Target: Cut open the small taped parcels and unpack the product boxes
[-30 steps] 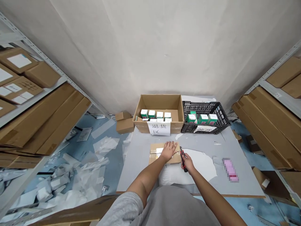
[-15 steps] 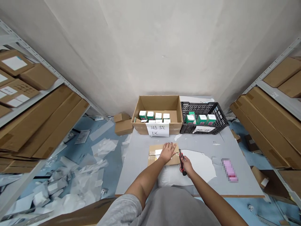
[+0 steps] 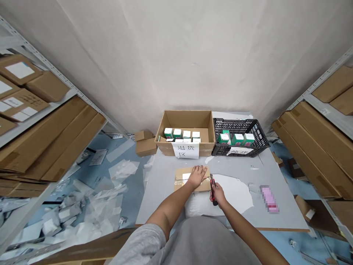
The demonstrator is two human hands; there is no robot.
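My left hand [image 3: 197,176] lies flat with fingers outstretched on top of a small taped cardboard box [image 3: 179,173], which bears a white label. In my right hand [image 3: 218,194] is a red and black box cutter [image 3: 213,189], its tip at the box's right edge. Whether the blade touches the cardboard I cannot tell. A white sheet or bag [image 3: 234,193] lies on the grey table [image 3: 162,198], partly beneath my right hand and against the box.
At the back of the table stand an open cardboard box [image 3: 187,119] and a black plastic crate [image 3: 234,125], both holding green-and-white cartons. A pixelated pink item [image 3: 269,199] lies on the right. Shelves of boxes flank both sides. Wrapping scraps [image 3: 102,213] litter the floor at left.
The view has shifted slightly. My left hand stays on the cardboard box and my right hand keeps the box cutter at its right edge, with barely any movement.
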